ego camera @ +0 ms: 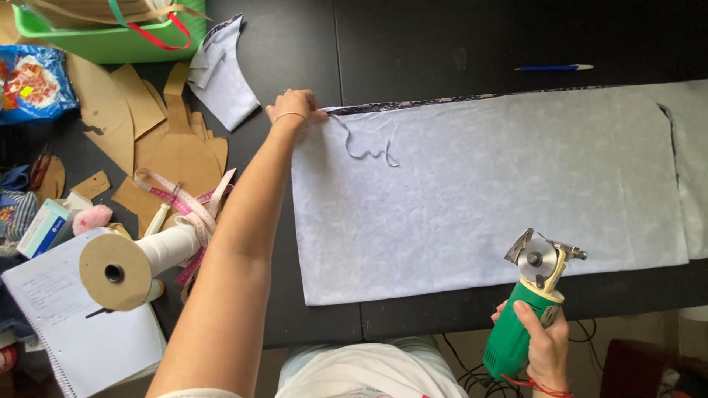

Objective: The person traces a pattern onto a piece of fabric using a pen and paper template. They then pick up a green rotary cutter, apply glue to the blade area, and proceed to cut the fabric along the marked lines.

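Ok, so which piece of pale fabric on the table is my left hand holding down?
The large rectangular sheet spread across the table's middle; your left hand pins its far left corner. The small curved piece near the green basket lies untouched.

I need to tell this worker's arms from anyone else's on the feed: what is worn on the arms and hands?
Both arms are bare, with no sleeves reaching the forearms. The left hand has a thin metal bangle at the wrist. The right hand has a thin red string bracelet tied around the wrist. No gloves on either hand; I cannot make out any rings on the fingers.
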